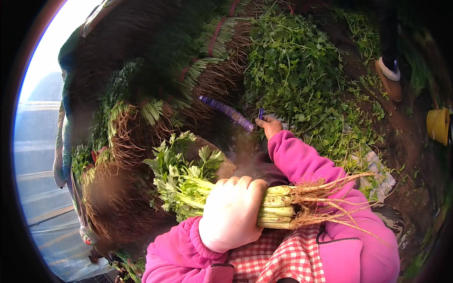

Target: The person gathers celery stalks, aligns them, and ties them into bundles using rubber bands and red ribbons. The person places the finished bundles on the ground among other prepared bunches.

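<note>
My left hand (pixel 233 212) grips a bunch of celery (pixel 276 207) around its stalks, close to the body. The leaves point left and the stringy brown roots (pixel 329 201) stick out to the right over my pink sleeve. Farther forward, my right hand (pixel 271 126) pinches a small purple-blue piece (pixel 261 113); its exact kind is unclear. Just left of that hand lies a long purple rod-like bundle (pixel 228 112) with a speckled surface, apart from the fingers.
Tied celery bundles (pixel 217 37) with red bands are stacked ahead and left, roots showing. A heap of loose celery greens (pixel 293 63) lies ahead. Someone's brown shoe (pixel 389 81) and a yellow bucket (pixel 438 125) are at right. Plastic sheeting (pixel 42 159) lines the left.
</note>
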`<state>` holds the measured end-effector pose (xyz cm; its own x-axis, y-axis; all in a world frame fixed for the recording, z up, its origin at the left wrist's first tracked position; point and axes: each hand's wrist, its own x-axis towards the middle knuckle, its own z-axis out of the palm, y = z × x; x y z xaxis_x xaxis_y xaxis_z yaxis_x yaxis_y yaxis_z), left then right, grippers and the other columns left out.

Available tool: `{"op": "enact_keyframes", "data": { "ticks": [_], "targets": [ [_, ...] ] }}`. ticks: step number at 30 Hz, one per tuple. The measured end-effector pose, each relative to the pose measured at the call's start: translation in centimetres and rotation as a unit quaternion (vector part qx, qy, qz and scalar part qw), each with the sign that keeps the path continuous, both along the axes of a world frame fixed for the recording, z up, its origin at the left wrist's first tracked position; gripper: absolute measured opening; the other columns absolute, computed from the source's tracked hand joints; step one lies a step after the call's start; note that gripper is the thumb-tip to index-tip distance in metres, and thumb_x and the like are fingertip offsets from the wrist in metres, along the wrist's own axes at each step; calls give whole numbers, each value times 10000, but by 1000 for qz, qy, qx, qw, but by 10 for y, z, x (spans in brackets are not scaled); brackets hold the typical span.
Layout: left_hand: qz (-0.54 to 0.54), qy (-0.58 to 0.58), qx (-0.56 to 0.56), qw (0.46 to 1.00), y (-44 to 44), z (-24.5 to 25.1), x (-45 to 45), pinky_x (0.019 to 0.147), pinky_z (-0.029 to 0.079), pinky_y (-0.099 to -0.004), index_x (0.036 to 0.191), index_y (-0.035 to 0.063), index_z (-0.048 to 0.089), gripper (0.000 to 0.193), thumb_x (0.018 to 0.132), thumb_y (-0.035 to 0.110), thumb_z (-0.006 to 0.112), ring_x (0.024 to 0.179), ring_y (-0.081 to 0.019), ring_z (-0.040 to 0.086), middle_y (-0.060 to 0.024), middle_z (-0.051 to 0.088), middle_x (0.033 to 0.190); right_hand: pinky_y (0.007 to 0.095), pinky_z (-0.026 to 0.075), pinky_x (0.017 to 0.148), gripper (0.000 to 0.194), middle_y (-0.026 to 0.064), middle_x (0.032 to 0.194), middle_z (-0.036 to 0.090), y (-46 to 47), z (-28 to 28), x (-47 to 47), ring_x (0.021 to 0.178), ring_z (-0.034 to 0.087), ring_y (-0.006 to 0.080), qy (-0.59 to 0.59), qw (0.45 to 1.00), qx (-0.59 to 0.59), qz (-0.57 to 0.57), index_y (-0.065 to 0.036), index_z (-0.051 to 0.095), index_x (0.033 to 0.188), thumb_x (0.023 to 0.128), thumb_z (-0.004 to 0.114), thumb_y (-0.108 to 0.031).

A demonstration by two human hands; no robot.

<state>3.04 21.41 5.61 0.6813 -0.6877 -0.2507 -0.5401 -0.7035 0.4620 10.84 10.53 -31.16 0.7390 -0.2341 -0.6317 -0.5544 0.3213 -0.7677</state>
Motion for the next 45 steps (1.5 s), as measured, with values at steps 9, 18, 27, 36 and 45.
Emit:
{"op": "enact_keyframes", "data": {
  "ticks": [9, 18, 27, 36, 45],
  "targets": [
    [-7, -83, -73, 994, -6, -8, -14, 715, 505, -451, 1021, 19, 594, 520, 585, 170, 835, 798, -395, 620, -177, 635, 855, 286, 545, 795, 280, 56, 928, 693, -192, 260, -125, 826, 662, 146, -323, 945, 33, -25, 34, 642, 1157, 952, 664, -154],
    [-34, -119, -61, 990, -31, -2, -29, 678, 529, -466, 920, 18, 563, 387, 623, 153, 770, 763, -397, 651, -186, 648, 801, 352, 541, 869, 219, 134, 937, 713, -132, 454, -281, 822, 717, 250, -596, 718, -266, 242, 36, 675, 1114, 915, 643, -49],
    [6, -129, -58, 990, -45, -13, -44, 715, 535, -474, 876, 5, 596, 176, 729, 95, 632, 769, -403, 667, -214, 666, 797, 480, 519, 920, 207, 157, 969, 716, -45, 441, -273, 936, 708, 304, -795, 588, -104, 104, 47, 697, 985, 881, 637, -122],
    [12, -112, -42, 993, -52, -14, -40, 708, 526, -481, 914, 13, 553, 339, 656, 155, 720, 796, -424, 651, -211, 654, 808, 390, 554, 775, 250, 212, 979, 691, -76, 437, -312, 847, 695, 305, -620, 753, 32, 216, 43, 610, 1123, 929, 648, -110],
    [25, -95, -33, 995, -51, -11, -39, 752, 528, -456, 977, 19, 566, 550, 552, 197, 868, 864, -410, 653, -203, 667, 862, 308, 533, 572, 161, 114, 819, 681, -94, 408, -302, 676, 676, 212, -458, 829, -264, 182, 13, 696, 1016, 863, 648, 28]
  ]
}}
